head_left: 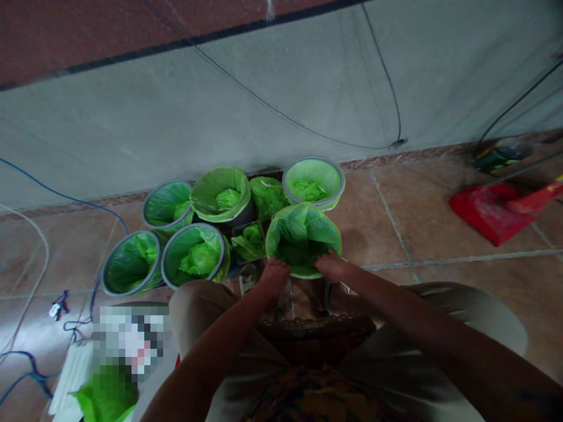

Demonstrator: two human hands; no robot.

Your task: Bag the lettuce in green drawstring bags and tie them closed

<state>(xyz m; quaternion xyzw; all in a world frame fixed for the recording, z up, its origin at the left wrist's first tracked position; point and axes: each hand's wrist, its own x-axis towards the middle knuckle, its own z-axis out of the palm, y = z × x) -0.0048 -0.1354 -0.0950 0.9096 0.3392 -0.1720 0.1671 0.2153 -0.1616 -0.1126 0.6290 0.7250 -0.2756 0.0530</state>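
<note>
A small bin lined with a green plastic bag (303, 237) stands on the tiled floor just in front of my knees. My left hand (273, 274) grips the bag's near rim on the left, fingers curled over the edge. My right hand (331, 266) grips the near rim on the right in the same way. Behind and to the left stand several more grey bins with green liners (193, 255), close together against the wall.
A grey wall (281, 99) with black cables rises behind the bins. A red dustpan (492, 214) lies on the floor at the right. Blue and white cables (26, 234) trail at the left. More green bags (103, 395) sit by my left knee.
</note>
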